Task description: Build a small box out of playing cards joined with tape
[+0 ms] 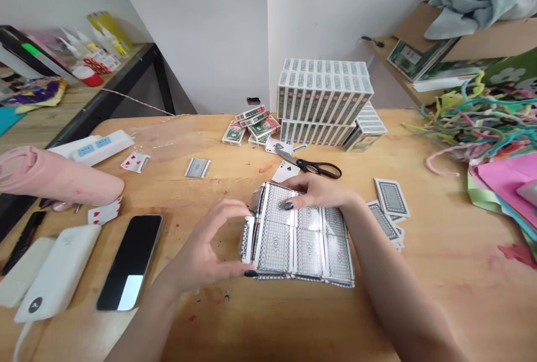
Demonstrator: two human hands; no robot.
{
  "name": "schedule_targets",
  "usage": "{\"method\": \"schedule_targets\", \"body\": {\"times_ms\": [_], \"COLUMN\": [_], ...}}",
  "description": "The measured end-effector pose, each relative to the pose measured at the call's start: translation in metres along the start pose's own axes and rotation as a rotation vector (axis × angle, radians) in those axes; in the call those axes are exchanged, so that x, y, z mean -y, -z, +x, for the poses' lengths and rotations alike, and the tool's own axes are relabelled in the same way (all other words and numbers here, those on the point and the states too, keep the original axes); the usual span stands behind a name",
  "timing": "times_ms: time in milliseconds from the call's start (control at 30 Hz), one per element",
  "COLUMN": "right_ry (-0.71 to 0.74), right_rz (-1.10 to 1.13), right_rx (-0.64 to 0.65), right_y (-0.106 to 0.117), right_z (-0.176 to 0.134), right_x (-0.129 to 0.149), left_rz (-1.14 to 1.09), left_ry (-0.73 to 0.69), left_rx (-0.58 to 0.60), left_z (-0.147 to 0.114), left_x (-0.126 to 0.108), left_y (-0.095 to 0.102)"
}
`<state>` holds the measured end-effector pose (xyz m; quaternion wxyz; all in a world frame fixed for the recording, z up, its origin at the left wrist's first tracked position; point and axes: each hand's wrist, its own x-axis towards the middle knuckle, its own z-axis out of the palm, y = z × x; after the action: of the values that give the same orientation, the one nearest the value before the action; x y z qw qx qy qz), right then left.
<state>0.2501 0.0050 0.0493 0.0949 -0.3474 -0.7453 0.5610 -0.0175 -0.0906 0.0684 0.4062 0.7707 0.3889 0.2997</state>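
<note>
A block made of joined playing cards (310,247), grey patterned backs showing, sits on the wooden table in front of me. My left hand (212,244) grips its left end, where a folded card (247,239) stands along the side; the fingertips are at the far corner and the thumb at the near one. My right hand (312,191) holds the far edge, thumb pressed on the top face and the other fingers partly hidden behind it. Just beyond lie black-handled scissors (321,169) over a two of spades (286,170).
Stacked card boxes (323,93) stand at the back, with loose boxes (255,127) beside them. Loose cards (390,200) lie right, a folded card (197,168) left. A phone (131,261), power bank (59,272) and pink roll (59,174) occupy the left; coloured pipe cleaners (482,127) the right.
</note>
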Motion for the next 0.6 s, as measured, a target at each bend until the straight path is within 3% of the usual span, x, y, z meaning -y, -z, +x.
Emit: {"method": "schedule_targets", "body": {"times_ms": [133, 433, 600], "right_ry": [-0.018, -0.052, -0.06], "right_rz": [0.0, -0.036, -0.032], "right_rx": [0.013, -0.01, -0.022], "right_y": [-0.001, -0.003, -0.004], "right_z": [0.0, -0.001, -0.001], "right_x": [0.001, 0.004, 0.006], "left_rz": [0.091, -0.368, -0.329], "left_ry": [0.0, 0.075, 0.112], "left_rx": [0.022, -0.03, -0.044], "left_z": [-0.004, -0.012, -0.012], "left_x": [-0.005, 0.02, 0.02], "left_y": [0.003, -0.017, -0.015]}}
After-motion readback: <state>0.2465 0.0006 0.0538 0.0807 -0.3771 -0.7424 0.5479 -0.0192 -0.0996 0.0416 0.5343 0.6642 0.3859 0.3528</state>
